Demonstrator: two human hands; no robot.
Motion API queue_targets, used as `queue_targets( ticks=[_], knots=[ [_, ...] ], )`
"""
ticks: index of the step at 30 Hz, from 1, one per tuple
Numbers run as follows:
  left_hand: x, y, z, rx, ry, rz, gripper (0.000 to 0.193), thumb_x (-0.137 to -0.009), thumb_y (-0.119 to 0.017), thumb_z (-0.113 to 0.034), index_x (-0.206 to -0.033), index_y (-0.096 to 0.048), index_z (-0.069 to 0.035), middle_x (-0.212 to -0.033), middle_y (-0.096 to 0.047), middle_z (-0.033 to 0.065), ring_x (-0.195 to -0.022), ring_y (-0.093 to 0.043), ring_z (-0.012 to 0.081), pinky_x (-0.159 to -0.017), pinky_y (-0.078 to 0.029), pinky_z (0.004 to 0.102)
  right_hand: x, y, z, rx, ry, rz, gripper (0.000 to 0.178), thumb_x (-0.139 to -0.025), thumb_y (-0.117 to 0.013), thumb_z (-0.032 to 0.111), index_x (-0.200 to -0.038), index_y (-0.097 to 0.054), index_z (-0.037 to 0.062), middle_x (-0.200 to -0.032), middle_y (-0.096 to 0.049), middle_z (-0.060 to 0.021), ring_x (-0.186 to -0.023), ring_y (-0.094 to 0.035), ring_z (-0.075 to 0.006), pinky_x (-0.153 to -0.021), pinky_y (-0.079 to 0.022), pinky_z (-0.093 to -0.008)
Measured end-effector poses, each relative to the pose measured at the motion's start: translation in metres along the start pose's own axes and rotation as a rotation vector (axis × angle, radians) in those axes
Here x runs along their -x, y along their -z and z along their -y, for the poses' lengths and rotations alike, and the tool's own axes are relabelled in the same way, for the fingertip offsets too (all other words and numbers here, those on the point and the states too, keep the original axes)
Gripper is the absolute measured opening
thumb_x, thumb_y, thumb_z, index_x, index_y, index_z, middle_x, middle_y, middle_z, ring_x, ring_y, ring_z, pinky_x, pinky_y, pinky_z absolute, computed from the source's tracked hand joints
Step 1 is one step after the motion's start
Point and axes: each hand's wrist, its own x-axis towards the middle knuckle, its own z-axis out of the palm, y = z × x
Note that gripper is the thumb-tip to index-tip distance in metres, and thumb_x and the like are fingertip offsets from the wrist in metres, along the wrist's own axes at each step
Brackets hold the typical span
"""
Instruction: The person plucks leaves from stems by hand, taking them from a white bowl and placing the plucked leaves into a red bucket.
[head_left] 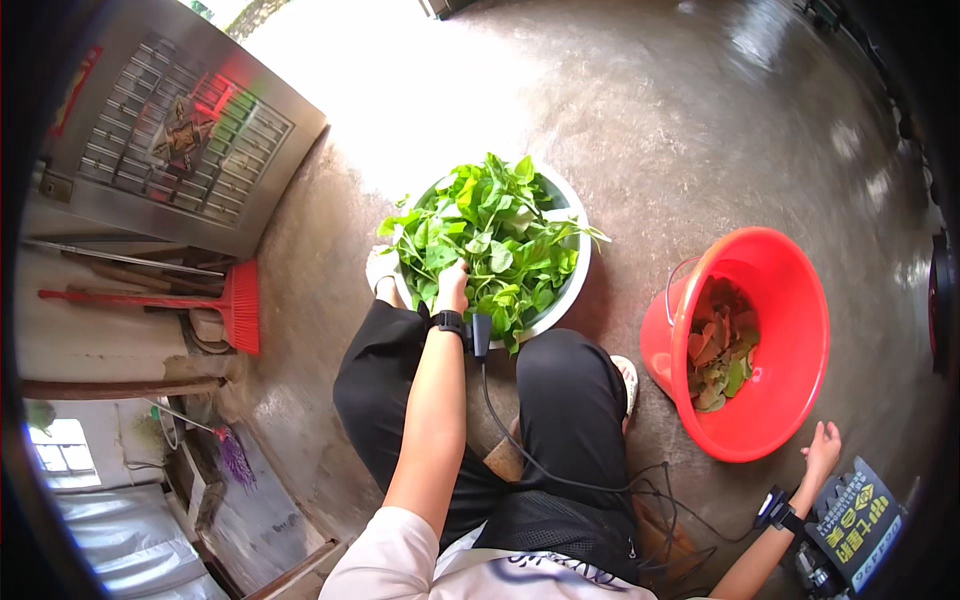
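A pale basin (575, 285) heaped with leafy greens (500, 230) stands on the floor in front of my knees. My left hand (453, 287) is at the near side of the heap, closed on some of the greens, and leaves partly cover its fingertips. To the right, a red bucket (765, 400) is tipped slightly toward me, with wilted brown and green leaves (718, 345) at its bottom. Just beyond the bucket's lower right rim is my right hand (823, 452), holding nothing, its fingers apart and a little bent.
A black cable (560, 482) runs from my left wrist across my lap to the floor. At the far right, a dark printed box (860, 520) lies beside my right forearm. A red broom (240, 308) leans at the left, near a metal door (190, 140).
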Motion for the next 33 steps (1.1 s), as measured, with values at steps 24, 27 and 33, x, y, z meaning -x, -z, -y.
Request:
queue_targets(
  ticks=[24,27,33],
  knots=[
    [0.119,0.071,-0.201,1.034,-0.041,0.342,0.027,-0.082,-0.049,-0.013,-0.107,-0.049,-0.001,-0.108,-0.055,0.0133,-0.102,-0.052,0.0266,-0.088,-0.04,0.0337,0.316,-0.245,0.387,-0.683,0.668,1.491,0.028,-0.085,-0.052,0.02,-0.102,-0.055,-0.0024,-0.084,-0.059,-0.0064,-0.053,-0.053,-0.0088,-0.052,-0.045,-0.023],
    [0.12,0.066,-0.203,0.998,-0.088,0.347,0.035,-0.082,-0.051,-0.014,-0.115,-0.048,-0.002,-0.111,-0.054,0.0101,-0.104,-0.051,0.0209,-0.087,-0.039,0.0304,0.318,-0.254,0.395,-0.72,0.671,1.453,0.022,-0.084,-0.054,0.014,-0.099,-0.056,-0.0022,-0.08,-0.06,-0.005,-0.05,-0.05,-0.008,-0.051,-0.044,-0.0219],
    [0.118,0.07,-0.191,0.289,-0.129,0.401,0.032,-0.083,-0.056,-0.019,-0.109,-0.054,0.0,-0.094,-0.06,0.0053,-0.079,-0.056,0.0093,-0.071,-0.043,0.0212,0.301,-0.261,0.413,-0.787,0.658,1.269,0.02,-0.084,-0.052,0.014,-0.094,-0.053,-0.0037,-0.074,-0.062,-0.0093,-0.048,-0.052,-0.0095,-0.044,-0.043,-0.0224]
  ],
)
